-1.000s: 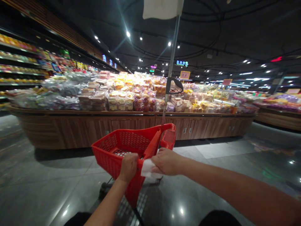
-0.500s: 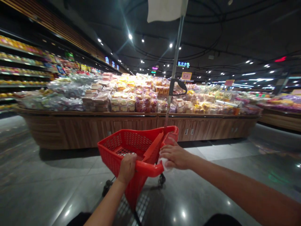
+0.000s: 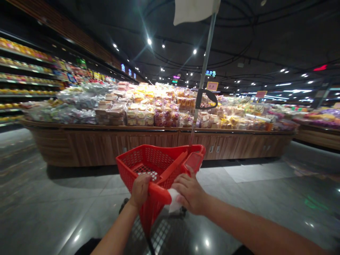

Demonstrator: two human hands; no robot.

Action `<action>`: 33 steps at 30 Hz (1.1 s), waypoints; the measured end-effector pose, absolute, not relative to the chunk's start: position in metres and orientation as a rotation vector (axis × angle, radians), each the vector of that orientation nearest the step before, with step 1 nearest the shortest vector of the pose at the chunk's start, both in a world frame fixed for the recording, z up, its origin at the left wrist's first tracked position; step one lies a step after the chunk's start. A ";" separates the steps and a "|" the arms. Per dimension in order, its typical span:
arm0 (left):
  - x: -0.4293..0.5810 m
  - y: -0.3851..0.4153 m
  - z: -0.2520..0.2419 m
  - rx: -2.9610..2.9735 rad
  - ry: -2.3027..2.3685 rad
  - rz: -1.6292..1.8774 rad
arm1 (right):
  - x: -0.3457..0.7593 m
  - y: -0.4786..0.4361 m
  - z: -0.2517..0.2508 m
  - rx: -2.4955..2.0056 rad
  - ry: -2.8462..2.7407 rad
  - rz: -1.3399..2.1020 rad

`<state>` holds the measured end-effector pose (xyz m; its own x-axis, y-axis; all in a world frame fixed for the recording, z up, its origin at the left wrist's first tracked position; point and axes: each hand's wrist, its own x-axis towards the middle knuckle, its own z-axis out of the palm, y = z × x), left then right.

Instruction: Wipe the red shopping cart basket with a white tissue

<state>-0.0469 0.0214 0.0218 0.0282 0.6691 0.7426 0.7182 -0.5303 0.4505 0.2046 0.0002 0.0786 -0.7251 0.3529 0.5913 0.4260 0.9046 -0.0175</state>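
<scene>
A red plastic shopping cart basket (image 3: 151, 164) stands on the grey floor in front of me. My left hand (image 3: 139, 189) is closed round the near rim of the basket. My right hand (image 3: 189, 193) presses a white tissue (image 3: 173, 199) against the basket's right near corner, fingers curled over it. A metal pole (image 3: 203, 76) rises from the cart's far corner, with a black handle (image 3: 206, 99) partway up and a white flag (image 3: 195, 10) at its top. The basket looks to hold nothing.
A long wooden display counter (image 3: 106, 143) heaped with wrapped baked goods runs across ahead. Shelves of packaged goods (image 3: 26, 76) line the left wall. Another counter (image 3: 317, 136) stands at the right. Shiny floor tiles (image 3: 265, 198) lie around the cart.
My right hand with the tissue went forward along the rim's right corner, then came back to the near corner. The view shifted slightly; my left hand kept its grip.
</scene>
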 end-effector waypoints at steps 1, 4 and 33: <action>-0.048 0.021 0.022 -2.216 -1.501 -1.551 | 0.201 -0.004 0.074 -0.555 -2.427 -0.167; -0.050 0.021 0.022 -2.226 -1.508 -1.540 | 0.205 0.002 0.066 -0.472 -2.382 -0.256; 0.012 -0.034 0.075 -2.397 -1.295 -1.073 | 0.208 -0.006 0.053 -0.968 -2.049 -0.284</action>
